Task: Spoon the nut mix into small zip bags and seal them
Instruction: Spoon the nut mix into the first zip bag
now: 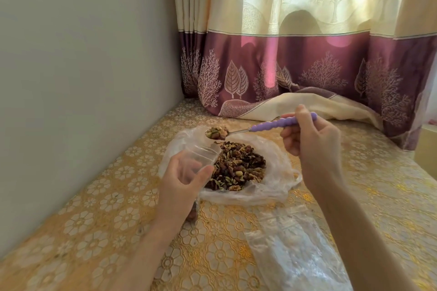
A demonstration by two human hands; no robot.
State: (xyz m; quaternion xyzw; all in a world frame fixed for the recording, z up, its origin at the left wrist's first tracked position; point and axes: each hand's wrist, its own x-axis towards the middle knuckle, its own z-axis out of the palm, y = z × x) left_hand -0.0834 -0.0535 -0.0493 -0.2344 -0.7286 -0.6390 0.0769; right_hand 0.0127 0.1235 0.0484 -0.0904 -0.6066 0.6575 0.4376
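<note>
Left hand [183,178], lower middle of the frame, is curled round a small clear zip bag [201,151], thumb on one side and fingers on the other, with the bag's open mouth pointing up and to the right. Right hand [309,139] is over on the right, pinching the bumpy purple handle of a spoon [260,126]. The spoon bowl is loaded with a heap of nuts and sits just above and a bit beyond the bag's mouth, not inside it.

The nut mix [238,168] itself is piled in the centre of the frame on a big crumpled clear plastic bag [272,186] spread open on the counter [94,220], which has a yellow floral lace-pattern cover. Bottom right, more clear plastic bags [290,250] lie flat on the counter. Something dark reddish peeks out under the left wrist, can't tell what. A cream and purple curtain [295,61] hangs along the top.
</note>
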